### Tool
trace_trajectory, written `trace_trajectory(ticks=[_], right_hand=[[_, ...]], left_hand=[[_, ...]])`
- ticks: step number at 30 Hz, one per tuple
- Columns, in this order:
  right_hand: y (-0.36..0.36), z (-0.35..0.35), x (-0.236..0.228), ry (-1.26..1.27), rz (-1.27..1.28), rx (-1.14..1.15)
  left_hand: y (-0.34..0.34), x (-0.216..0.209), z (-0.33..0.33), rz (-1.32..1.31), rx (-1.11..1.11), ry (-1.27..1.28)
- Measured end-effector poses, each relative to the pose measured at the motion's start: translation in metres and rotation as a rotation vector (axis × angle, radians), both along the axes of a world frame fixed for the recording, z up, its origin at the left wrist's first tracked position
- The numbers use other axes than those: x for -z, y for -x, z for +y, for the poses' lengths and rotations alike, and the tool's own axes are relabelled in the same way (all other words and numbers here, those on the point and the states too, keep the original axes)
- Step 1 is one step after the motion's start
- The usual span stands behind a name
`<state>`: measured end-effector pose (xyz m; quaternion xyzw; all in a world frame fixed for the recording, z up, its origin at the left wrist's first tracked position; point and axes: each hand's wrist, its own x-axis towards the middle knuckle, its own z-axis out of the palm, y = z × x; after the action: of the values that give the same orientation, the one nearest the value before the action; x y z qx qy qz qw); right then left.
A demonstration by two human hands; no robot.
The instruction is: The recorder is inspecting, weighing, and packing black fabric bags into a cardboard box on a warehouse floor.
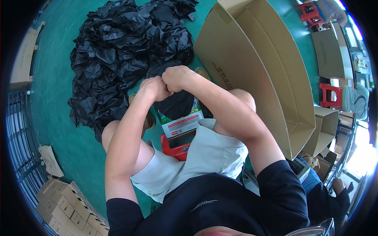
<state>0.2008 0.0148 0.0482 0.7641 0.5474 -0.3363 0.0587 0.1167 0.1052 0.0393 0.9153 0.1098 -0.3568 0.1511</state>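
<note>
Both my hands are closed and close together above my knees, gripping a piece of black fabric (178, 105). My left hand (155, 89) is on its near-left edge, knuckles up. Touching it, my right hand (177, 78) pinches the fabric just to the right. The cloth hangs below and behind the fists; its full shape is hidden. Under it lies a white and green printed package (183, 125) between my legs. A large heap of crumpled black fabric pieces (126, 47) covers the floor ahead and to the left.
A tall open cardboard box (240, 51) stands at my right knee. Part of a red plastic stool (173, 149) shows between my thighs. Stacked cartons (67, 208) are at the lower left. Another person's dark sleeve (328, 200) shows at the lower right, and a red stool (330, 95) farther right.
</note>
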Motion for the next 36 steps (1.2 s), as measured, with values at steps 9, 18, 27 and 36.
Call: trace_trajectory(ticks=[9,18,27,36], right_hand=[[0.001,0.000,0.000,0.010,-0.002,0.000],[0.003,0.001,0.000,0.004,-0.005,0.009],[0.001,0.000,0.008,-0.022,-0.005,0.002],[0.002,0.000,0.003,-0.007,-0.010,0.010]], left_hand=[[0.002,-0.002,-0.001,-0.021,-0.023,0.010],[0.004,-0.004,-0.001,-0.025,-0.052,0.002],[0.003,-0.003,-0.001,-0.026,-0.046,0.018],[0.003,-0.006,-0.002,-0.035,-0.036,0.008]])
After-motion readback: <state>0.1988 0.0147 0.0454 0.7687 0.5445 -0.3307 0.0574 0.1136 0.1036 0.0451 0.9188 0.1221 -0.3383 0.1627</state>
